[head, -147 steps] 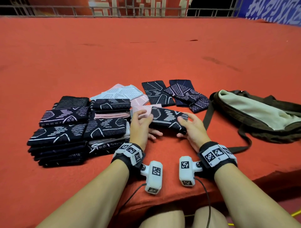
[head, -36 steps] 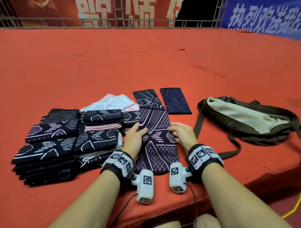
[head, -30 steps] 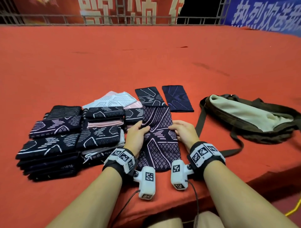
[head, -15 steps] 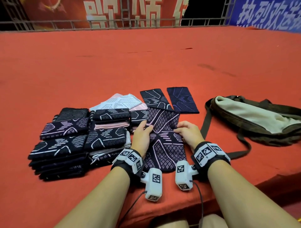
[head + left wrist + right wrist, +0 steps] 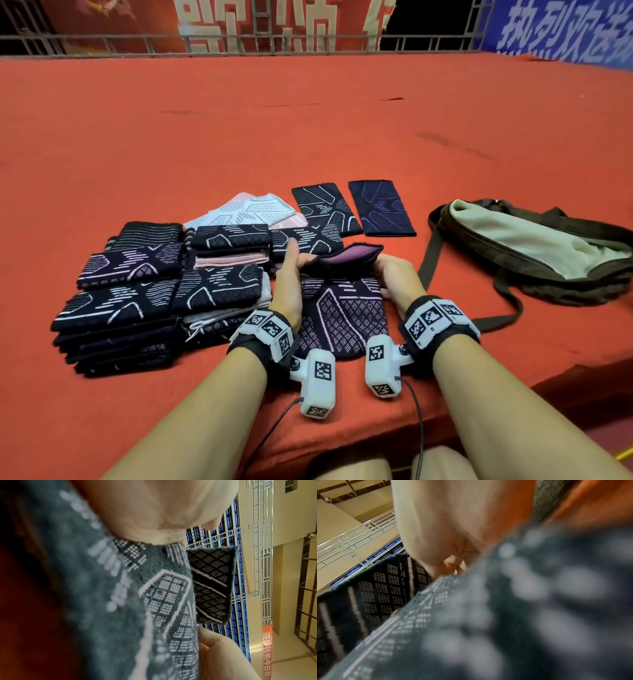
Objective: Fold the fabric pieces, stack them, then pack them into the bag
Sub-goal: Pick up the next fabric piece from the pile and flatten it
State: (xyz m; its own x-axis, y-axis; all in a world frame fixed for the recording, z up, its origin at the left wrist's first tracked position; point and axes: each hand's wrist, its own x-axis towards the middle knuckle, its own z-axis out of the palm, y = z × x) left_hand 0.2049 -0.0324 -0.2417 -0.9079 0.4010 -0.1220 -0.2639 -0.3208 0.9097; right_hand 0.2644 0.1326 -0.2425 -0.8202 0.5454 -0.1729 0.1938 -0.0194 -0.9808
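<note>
While both hands work at the near edge of the red felt-covered surface (image 5: 342, 137), the left hand (image 5: 289, 291) and right hand (image 5: 399, 279) each hold a grip pinched on the far end of a dark knitted fabric piece (image 5: 342, 315), lifting it so its purple underside shows. Close on the left, stacks of folded pieces (image 5: 137, 291) crowd the left wrist. Just beyond lie two flat dark rectangular pieces (image 5: 352, 209) side by side. To the right, well apart, the olive bag (image 5: 534, 240) lies open, its strap looping toward the right wrist. Farther off, bare red cloth runs to a metal railing (image 5: 239, 48)
</note>
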